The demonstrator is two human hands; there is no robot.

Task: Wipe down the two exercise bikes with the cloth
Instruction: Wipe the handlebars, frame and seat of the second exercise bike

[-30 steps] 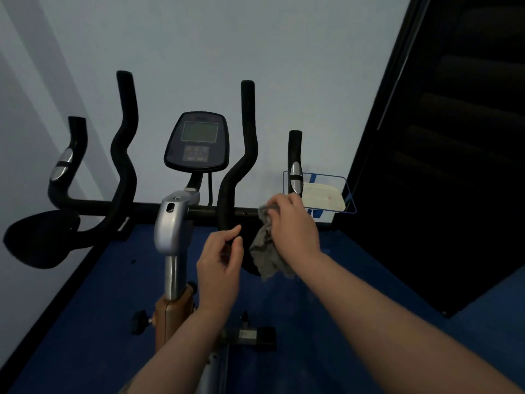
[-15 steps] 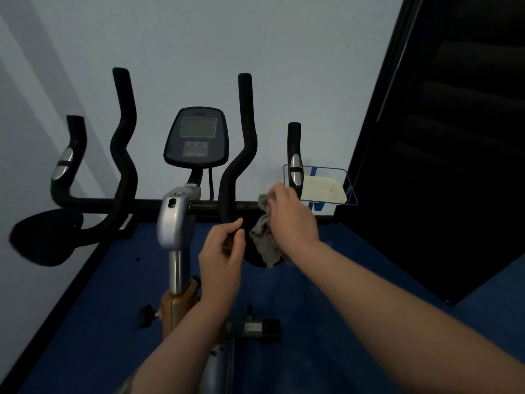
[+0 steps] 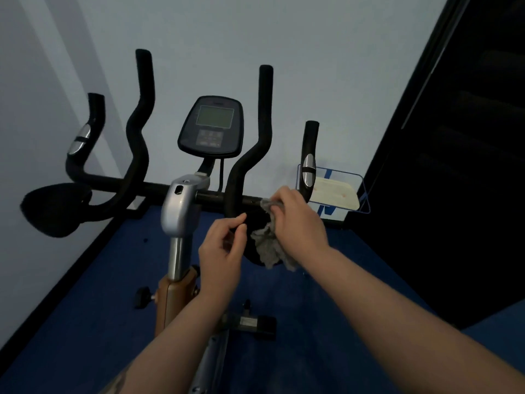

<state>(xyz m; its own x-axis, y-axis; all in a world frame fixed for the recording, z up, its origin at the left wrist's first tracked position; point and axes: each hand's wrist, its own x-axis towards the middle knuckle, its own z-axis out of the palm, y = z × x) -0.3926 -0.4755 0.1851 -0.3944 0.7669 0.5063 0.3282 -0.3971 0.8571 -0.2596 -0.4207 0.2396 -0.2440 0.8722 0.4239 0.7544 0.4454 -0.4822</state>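
Observation:
One exercise bike (image 3: 181, 211) stands in front of me, with black handlebars, a grey console (image 3: 211, 126) and a silver stem. My right hand (image 3: 298, 220) grips a grey cloth (image 3: 270, 248) and presses it against the black crossbar just right of the inner right handlebar (image 3: 250, 166). The cloth hangs down below the hand. My left hand (image 3: 223, 251) hovers just left of the cloth with fingers loosely curled, near the base of that handlebar, holding nothing I can see. A second bike is not in view.
A blue wire basket (image 3: 358, 194) with a pale pad in it sits against the wall at the right. A dark doorway (image 3: 454, 166) fills the right side. Blue floor mat (image 3: 85, 308) lies below; a white wall (image 3: 255, 38) is close behind the bars.
My right hand with the cloth has slid slightly left along the crossbar and lower. The left hand has stayed close beside it.

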